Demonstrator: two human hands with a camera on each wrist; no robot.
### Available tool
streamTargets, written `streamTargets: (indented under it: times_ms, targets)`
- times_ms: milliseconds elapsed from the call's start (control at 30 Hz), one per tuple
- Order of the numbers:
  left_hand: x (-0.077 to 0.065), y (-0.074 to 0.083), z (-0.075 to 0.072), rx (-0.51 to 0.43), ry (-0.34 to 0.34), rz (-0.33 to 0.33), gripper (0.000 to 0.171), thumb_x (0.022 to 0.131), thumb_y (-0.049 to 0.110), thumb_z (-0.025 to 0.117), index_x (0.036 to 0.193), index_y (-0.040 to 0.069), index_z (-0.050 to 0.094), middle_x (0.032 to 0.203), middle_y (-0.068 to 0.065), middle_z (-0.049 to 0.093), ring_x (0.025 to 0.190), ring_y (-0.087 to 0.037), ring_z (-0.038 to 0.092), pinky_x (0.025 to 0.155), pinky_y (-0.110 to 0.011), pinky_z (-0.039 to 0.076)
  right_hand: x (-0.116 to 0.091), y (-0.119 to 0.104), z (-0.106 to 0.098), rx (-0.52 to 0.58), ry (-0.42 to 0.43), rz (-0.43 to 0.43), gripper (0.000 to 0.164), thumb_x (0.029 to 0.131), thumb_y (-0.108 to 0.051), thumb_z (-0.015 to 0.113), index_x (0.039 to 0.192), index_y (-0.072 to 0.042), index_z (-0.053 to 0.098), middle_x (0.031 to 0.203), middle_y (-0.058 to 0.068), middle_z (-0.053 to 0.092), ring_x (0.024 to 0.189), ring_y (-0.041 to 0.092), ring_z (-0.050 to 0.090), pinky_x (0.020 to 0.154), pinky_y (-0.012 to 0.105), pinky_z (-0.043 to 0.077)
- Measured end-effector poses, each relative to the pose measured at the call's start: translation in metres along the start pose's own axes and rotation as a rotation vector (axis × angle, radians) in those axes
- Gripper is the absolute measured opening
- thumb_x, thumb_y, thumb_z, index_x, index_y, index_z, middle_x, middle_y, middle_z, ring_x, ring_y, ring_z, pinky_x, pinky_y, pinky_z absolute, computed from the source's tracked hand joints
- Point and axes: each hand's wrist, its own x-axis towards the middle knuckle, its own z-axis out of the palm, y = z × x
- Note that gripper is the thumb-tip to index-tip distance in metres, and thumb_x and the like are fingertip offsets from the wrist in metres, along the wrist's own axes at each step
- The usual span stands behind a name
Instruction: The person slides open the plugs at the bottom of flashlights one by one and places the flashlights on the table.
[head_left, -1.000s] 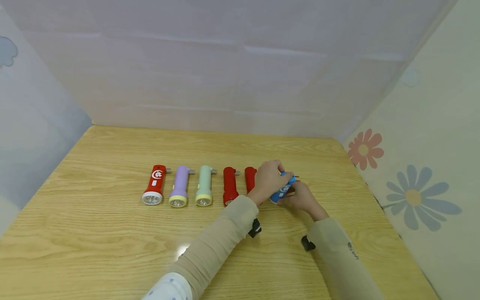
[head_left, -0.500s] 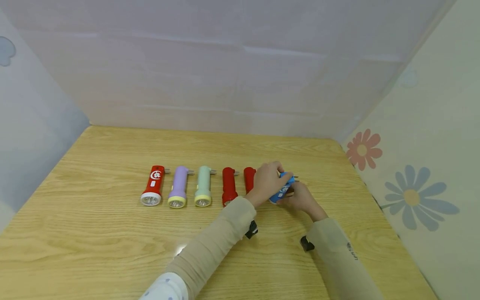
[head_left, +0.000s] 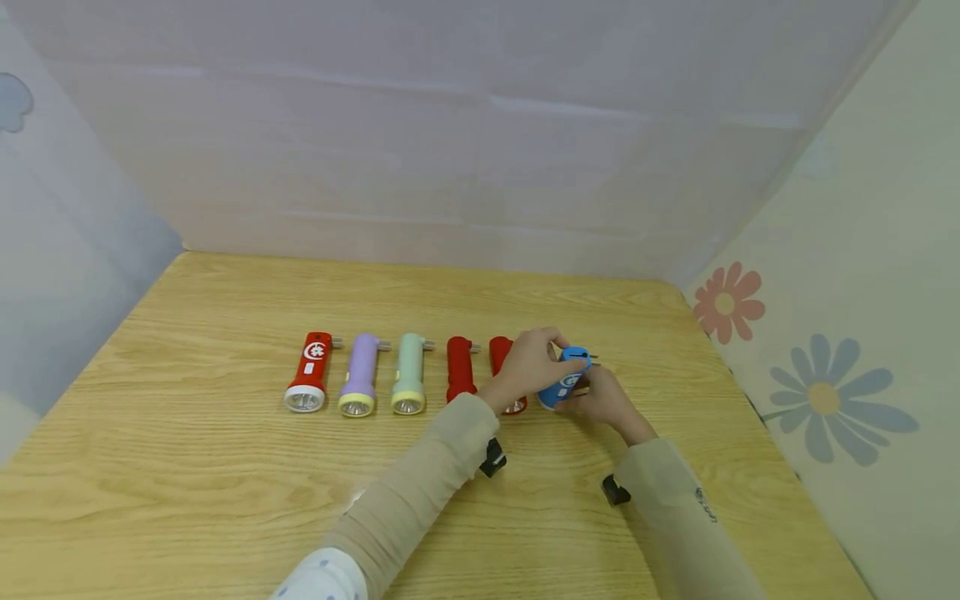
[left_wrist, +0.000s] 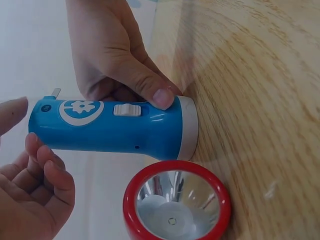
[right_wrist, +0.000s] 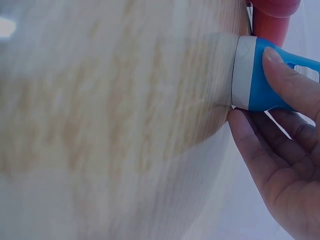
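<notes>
A blue flashlight [left_wrist: 110,125] with a white rim, a white slide switch and plug prongs stands lens down on the wooden table. My right hand [head_left: 603,398] grips it low, near the head. In the right wrist view its thumb [right_wrist: 295,82] presses the blue body just above the white rim. My left hand [head_left: 531,362] is at the tail end, fingers loosely bent. In the left wrist view, a gap shows between one of its fingers [left_wrist: 11,114] and the tail, while another fingertip is right at the tail's edge. Left of it lies a red flashlight [head_left: 516,407], partly behind my left hand.
Leftward in a row lie another red flashlight [head_left: 460,362], a mint one [head_left: 409,362], a purple one [head_left: 362,362] and a red one with a white rim [head_left: 312,362]. The table [head_left: 225,500] meets a covered wall [head_left: 480,167] behind and a flower-patterned wall [head_left: 832,250] at right.
The blue flashlight has tipped more upright, showing its tail end. My left hand has drawn slightly left and down, its fingers looser at the tail. My right hand stays in place.
</notes>
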Motion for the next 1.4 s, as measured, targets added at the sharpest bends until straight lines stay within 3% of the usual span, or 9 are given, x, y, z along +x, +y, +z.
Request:
streamTargets:
  times_ms: [300,633,1100,1400]
  targets:
    - [0.0005,-0.0002,-0.0003,0.038,-0.025,-0.020,0.035,0.081,0.030,0.069,0.106,0.008,0.060,0.061,0.000,0.053,0.051,-0.011,0.049,0.043,-0.021,0.039,0.0032,0.0026,0.0000,-0.011,0.007,0.024,0.044,0.073,-0.012,0.076,0.108,0.009,0.058,0.097,0.020,0.063,0.089,0.033,0.061,0.076,0.042,0.050]
    - [-0.0025,0.0033,-0.0021,0.081,-0.003,-0.030,0.034,0.082,0.032,0.068,0.106,0.009,0.061,0.061,0.001,0.051,0.050,-0.011,0.047,0.041,-0.020,0.036,0.0039,0.0034,0.0002,0.023,0.003,0.015,0.041,0.073,-0.012,0.076,0.106,0.006,0.060,0.098,0.018,0.064,0.091,0.032,0.061,0.079,0.043,0.048]
    - [-0.0046,0.0039,0.0003,0.087,0.040,-0.016,0.032,0.082,0.032,0.068,0.104,0.010,0.062,0.061,0.002,0.050,0.049,-0.010,0.047,0.041,-0.020,0.037,0.0005,0.0087,-0.0004,0.062,-0.011,-0.017,0.047,0.074,-0.015,0.076,0.113,0.005,0.058,0.097,0.015,0.064,0.089,0.029,0.061,0.076,0.039,0.050]
    - [-0.0035,0.0014,0.0023,0.065,0.042,-0.003,0.031,0.084,0.032,0.066,0.105,0.009,0.061,0.060,0.003,0.051,0.049,-0.009,0.047,0.041,-0.020,0.036,-0.0019,0.0094,-0.0004,0.085,-0.022,-0.029,0.041,0.074,-0.014,0.075,0.109,0.003,0.061,0.097,0.012,0.065,0.088,0.027,0.062,0.076,0.039,0.050]
